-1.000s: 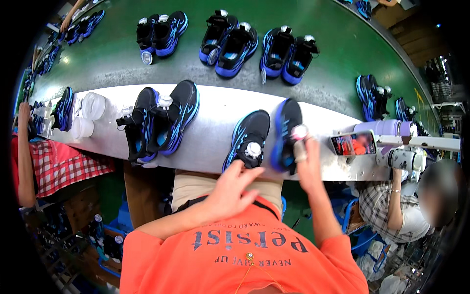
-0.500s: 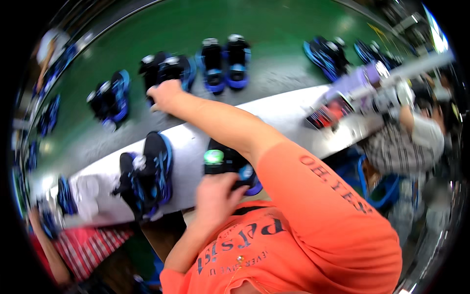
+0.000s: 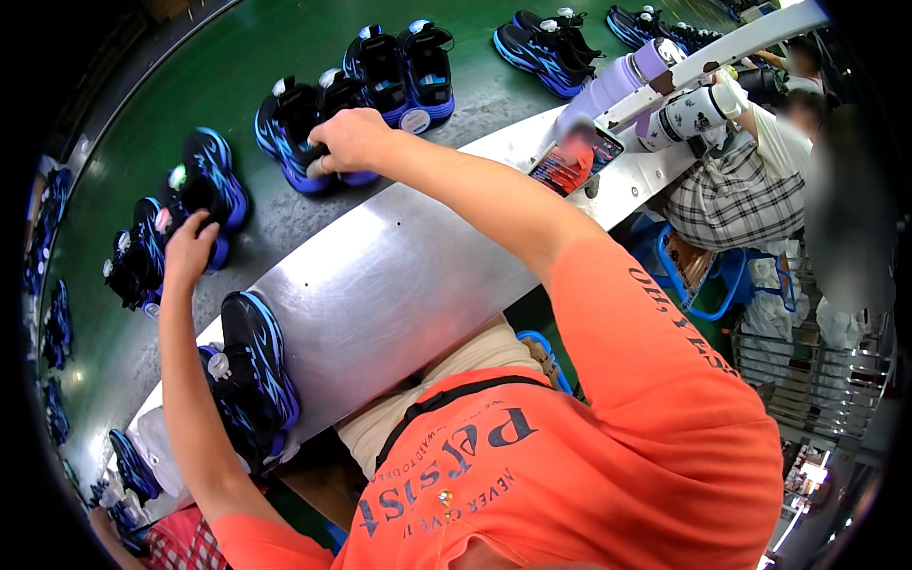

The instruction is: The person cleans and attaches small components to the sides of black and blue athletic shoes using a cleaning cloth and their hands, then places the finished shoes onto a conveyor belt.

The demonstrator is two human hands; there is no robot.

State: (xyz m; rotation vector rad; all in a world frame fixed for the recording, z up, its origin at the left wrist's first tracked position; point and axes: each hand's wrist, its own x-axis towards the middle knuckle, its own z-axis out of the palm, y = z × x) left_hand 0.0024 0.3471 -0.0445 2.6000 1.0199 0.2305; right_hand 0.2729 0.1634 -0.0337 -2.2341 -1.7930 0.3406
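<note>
My left hand (image 3: 191,249) reaches to a black-and-blue sneaker (image 3: 217,176) on the green surface, its fingers closed at the heel end. The shoe beside it carries a green-lit dial. Farther right, my right hand (image 3: 353,142) has its fingers curled down at the heel end of another pair of sneakers (image 3: 285,133); the hand partly hides the shoe it grips. Right behind that hand stands one more pair (image 3: 423,71) with white dials and a round white tag. Near my left forearm, a sneaker pair (image 3: 256,361) rests on the metal ledge.
The metal ledge (image 3: 399,252) runs between me and the green surface (image 3: 313,28). At right are a phone (image 3: 579,157), a purple bottle (image 3: 617,81) and a white patterned bottle (image 3: 679,119). Blue baskets (image 3: 712,285) sit lower right. Other people work on both sides.
My left hand has moved from the ledge before me out to the left, and the green-lit pair now lies on the green surface. My right hand stays near its pair.
</note>
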